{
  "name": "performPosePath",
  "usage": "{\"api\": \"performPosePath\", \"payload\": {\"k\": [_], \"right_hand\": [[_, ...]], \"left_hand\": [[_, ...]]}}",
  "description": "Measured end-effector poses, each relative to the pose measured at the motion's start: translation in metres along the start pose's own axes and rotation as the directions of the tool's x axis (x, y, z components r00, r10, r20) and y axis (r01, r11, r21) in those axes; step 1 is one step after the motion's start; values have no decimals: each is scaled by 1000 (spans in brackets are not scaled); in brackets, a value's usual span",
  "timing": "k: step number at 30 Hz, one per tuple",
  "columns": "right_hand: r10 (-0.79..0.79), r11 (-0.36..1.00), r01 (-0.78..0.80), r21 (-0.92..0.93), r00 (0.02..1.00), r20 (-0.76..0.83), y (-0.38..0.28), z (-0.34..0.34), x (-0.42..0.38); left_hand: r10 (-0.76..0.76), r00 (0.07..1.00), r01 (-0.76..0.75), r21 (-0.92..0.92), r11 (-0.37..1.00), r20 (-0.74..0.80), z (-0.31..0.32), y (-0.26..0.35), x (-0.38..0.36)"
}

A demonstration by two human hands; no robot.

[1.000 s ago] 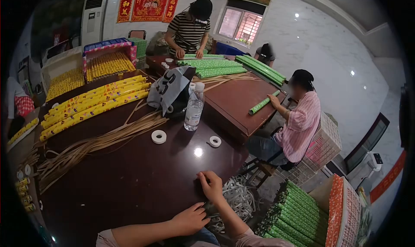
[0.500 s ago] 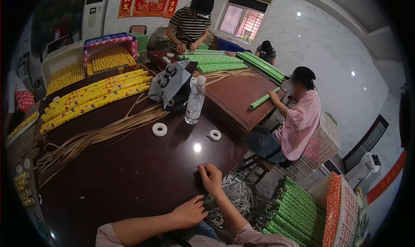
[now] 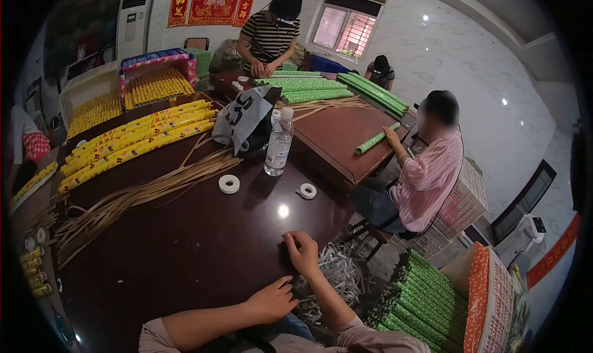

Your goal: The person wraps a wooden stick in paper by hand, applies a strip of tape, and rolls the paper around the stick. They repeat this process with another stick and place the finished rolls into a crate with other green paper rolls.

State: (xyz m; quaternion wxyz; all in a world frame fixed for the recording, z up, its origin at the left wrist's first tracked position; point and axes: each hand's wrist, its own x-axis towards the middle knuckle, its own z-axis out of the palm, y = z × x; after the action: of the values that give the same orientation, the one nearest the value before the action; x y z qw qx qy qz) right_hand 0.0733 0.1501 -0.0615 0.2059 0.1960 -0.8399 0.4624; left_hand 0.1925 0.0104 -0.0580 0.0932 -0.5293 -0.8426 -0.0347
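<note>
The right hand (image 3: 301, 254) rests at the worktop's (image 3: 154, 269) near right edge, fingers loosely bent; the left hand (image 3: 270, 301) lies at the near edge, fingers slightly parted. Pale scraps (image 3: 343, 271) heap below that edge, beside the right wrist. Ahead, two tape rolls (image 3: 230, 190) lie mid-worktop. Behind them, the upright bottle (image 3: 278, 150) and crumpled bag (image 3: 242, 119) partly block the far edge; brown strips (image 3: 133, 198) and yellow tubes (image 3: 139, 146) crowd the left side.

The bottle contains clear liquid. Beyond the far left corner, a white box (image 3: 86, 87) and a pink-trimmed box (image 3: 192, 75) hold more yellow tubes. Right of the worktop, an orange-trimmed crate (image 3: 477, 294) holds green tubes (image 3: 426, 300).
</note>
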Motion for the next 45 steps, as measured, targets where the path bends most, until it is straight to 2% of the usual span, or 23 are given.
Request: {"api": "performPosePath", "payload": {"k": [2,4,8,10,14,19,20,22,23,25,26,28,32,34,38,40,45], "right_hand": [[-1,1000,1,-4,1000,-2,-1,0,0],[10,1000,-10,-13,1000,10,-3,-1,0],[21,1000,-21,3,1000,12,-1,0,0],[4,1000,-4,-8,1000,14,-2,-1,0],[22,1000,-22,1,1000,10,-3,-1,0],[14,1000,-13,-27,1000,19,-4,-2,0],[7,1000,-7,-3,1000,-18,-6,-2,0],[15,999,-13,49,999,-37,-7,-3,-1],[32,999,-30,39,998,-54,-4,-4,-1],[141,910,-76,408,981,-130,3,-4,-2],[179,886,-110,451,977,-113,14,-7,-4],[212,793,-72,605,964,-162,4,-26,-2],[192,882,-64,466,953,-233,25,-64,-4],[270,853,-116,510,933,-239,28,-81,-4],[278,885,-115,452,907,-315,36,-97,-8],[298,862,-120,492,905,-302,30,-100,-9],[259,920,-136,368,915,-309,26,-101,-7]], "left_hand": [[-1,1000,1,-2,1000,-3,-4,0,0],[2,992,-3,5,1000,125,-12,1,2],[11,990,-13,11,1000,140,-7,0,1],[9,1000,-9,-5,1000,-20,1,-1,0],[14,999,-15,-7,1000,-43,5,-1,-1],[15,999,-16,15,1000,47,-9,-1,2],[56,997,-57,11,998,57,-7,-1,3],[-10,998,7,-46,999,-58,-3,0,2],[14,998,-17,-54,998,-54,-3,1,4],[-57,979,25,-164,986,-195,-9,3,6],[-49,981,17,-166,986,-190,-11,4,5],[-41,965,-13,-200,980,-260,-15,4,5],[-24,970,-27,-204,979,-243,-19,4,5],[-13,972,-32,-185,982,-235,-20,4,4],[-12,971,-36,-192,981,-241,-19,5,4],[-21,964,-35,-205,978,-266,-20,5,5],[-21,955,-45,-211,976,-297,-25,6,5]]}}
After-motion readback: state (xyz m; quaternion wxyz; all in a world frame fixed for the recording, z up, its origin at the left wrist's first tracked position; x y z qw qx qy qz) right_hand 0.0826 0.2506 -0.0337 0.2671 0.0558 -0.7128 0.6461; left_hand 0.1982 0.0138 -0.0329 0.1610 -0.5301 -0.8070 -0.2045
